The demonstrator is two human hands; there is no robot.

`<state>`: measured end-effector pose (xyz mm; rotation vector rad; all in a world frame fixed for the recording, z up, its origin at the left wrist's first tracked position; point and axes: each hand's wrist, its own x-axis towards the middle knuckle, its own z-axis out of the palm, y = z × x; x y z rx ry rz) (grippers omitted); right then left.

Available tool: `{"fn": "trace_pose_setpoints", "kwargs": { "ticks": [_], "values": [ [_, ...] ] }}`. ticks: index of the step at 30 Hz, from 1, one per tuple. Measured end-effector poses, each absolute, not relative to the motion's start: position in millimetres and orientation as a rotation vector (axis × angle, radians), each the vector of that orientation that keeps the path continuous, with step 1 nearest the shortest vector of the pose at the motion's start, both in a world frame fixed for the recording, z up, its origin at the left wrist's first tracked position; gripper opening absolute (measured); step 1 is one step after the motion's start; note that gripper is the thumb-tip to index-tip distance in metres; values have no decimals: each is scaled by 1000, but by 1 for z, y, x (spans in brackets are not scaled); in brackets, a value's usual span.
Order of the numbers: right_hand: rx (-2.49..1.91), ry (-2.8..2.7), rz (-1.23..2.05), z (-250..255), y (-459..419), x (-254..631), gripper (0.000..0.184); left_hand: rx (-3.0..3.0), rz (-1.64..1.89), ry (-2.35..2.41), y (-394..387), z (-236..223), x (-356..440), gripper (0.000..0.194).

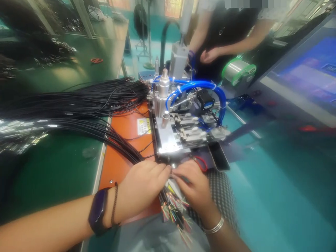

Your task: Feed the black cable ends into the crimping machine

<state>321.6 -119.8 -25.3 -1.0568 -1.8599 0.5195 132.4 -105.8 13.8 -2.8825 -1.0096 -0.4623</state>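
My left hand (pixel 144 183), with a dark band on the wrist, is closed over a bundle of black cables (pixel 128 148). Below its fingers hang the cable ends, their thin coloured wires (pixel 172 206) fanned out with bare copper-looking tips. My right hand (pixel 195 182) pinches right beside the left fingertips; what lies between its fingers is too small and covered to make out. Both hands are just in front of a bench machine (pixel 168 136) with a metal plate, cylinders and blue air hoses (pixel 196 85).
A large pile of black cables (pixel 78 98) spreads over the green table (pixel 70 154) and the orange base (pixel 118 129). A phone (pixel 219 155) lies right of the machine. Beyond are a green-rimmed wire spool (pixel 237 71), a screen (pixel 312 73) and a co-worker's hands (pixel 210 55).
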Motion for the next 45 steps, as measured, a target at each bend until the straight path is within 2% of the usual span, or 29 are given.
{"fn": "trace_pose_setpoints", "kwargs": {
  "ticks": [6,10,15,21,25,34,38,41,45],
  "values": [
    [-1292,-1693,530,-24,-123,317,4,-2841,-288,-1117,-107,16,139,13],
    [-1356,-1581,602,-17,-128,312,8,-2807,-370,-1115,-105,15,138,15],
    [-1220,-1601,678,-14,-138,303,12,-2782,-478,-1154,-102,14,135,14],
    [-1428,-1436,642,-11,-131,299,8,-2792,-559,-1123,-100,17,136,18],
    [-1364,-1578,556,-8,-128,302,14,-2799,-571,-1123,-100,17,135,19],
    [-1253,-1887,552,-3,-120,307,15,-2912,-463,-1123,-100,16,134,18],
    [-1361,-1862,553,-13,-112,312,16,-3047,-348,-1252,-96,19,133,12],
    [-1458,-1792,686,-19,-110,320,19,-3059,-349,-1230,-96,18,132,23],
    [-1500,-1677,1024,-19,-111,329,17,-3031,-436,-1131,-97,15,130,27]
  ]
}}
